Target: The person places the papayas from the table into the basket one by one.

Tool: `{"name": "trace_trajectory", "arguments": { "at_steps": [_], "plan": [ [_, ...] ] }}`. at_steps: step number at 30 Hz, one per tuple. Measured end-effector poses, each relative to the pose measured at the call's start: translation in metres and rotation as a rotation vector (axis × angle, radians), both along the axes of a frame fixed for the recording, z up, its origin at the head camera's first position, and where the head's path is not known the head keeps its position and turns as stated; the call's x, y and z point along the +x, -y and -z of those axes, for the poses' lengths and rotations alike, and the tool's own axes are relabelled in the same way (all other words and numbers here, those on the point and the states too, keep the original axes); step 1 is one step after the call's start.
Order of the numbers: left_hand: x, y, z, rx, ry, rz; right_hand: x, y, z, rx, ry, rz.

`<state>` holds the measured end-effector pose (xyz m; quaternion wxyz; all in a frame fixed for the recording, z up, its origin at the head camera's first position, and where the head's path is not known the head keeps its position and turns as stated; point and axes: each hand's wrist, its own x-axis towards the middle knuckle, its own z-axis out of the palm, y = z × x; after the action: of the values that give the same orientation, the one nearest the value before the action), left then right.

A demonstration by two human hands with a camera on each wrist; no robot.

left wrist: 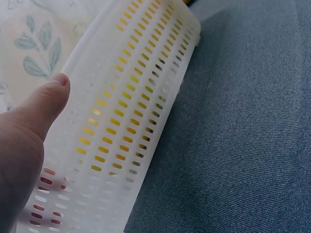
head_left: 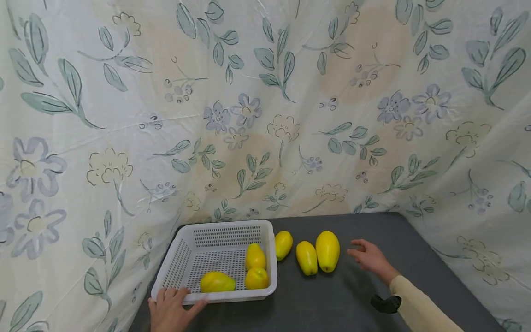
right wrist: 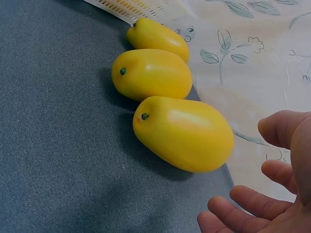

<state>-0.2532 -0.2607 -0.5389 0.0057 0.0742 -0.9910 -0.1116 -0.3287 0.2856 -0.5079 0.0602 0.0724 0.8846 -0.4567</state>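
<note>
A white plastic basket point(head_left: 271, 258) with slotted walls holds three yellow oblong fruits, among them one lying on its side point(head_left: 217, 281) near the front wall. My left hand point(head_left: 172, 306) grips the basket's front left rim; in the left wrist view the thumb point(left wrist: 46, 104) lies along the outer wall while fingers show reddish through the slots. Three more smooth yellow fruits rest on the table right of the basket: a large one point(head_left: 327, 251), a smaller one point(head_left: 306, 258) beside it, and one point(head_left: 284, 245) by the basket wall. Right of the large fruit, my right hand point(head_left: 371, 259) hovers with relaxed, spread fingers, holding nothing.
The dark grey cloth-covered table point(head_left: 315, 304) stretches under everything. A floral curtain point(head_left: 265, 115) hangs close behind the table and along both sides. A black band point(head_left: 386, 304) sits at the right wrist, below a cream sleeve point(head_left: 419, 299).
</note>
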Motion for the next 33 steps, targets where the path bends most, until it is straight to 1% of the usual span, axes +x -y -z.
{"name": "trace_trajectory", "arguments": {
  "at_steps": [7,12,15,18,22,26,31,33],
  "plan": [
    [0.002,0.002,0.000,-0.010,0.006,-0.013,-0.004,0.009,0.005,-0.012,0.008,-0.006],
    [0.004,0.003,0.000,-0.013,-0.006,-0.019,-0.007,0.015,0.008,-0.012,0.018,-0.003],
    [0.005,0.003,-0.002,-0.009,-0.017,-0.023,-0.010,0.019,0.011,-0.023,0.028,-0.003],
    [0.006,0.003,-0.003,-0.003,-0.035,-0.020,-0.014,0.021,0.014,-0.012,0.034,-0.006],
    [0.005,0.003,0.000,0.004,-0.062,-0.017,-0.022,0.020,0.017,0.021,0.040,-0.001],
    [0.003,0.003,0.003,0.004,-0.085,-0.026,-0.030,0.021,0.018,0.030,0.050,0.001],
    [0.000,0.002,0.010,-0.010,-0.103,-0.040,-0.041,0.023,0.021,0.034,0.058,0.003],
    [0.000,0.000,0.012,-0.013,-0.110,-0.038,-0.044,0.023,0.023,0.038,0.072,0.022]
  ]
}}
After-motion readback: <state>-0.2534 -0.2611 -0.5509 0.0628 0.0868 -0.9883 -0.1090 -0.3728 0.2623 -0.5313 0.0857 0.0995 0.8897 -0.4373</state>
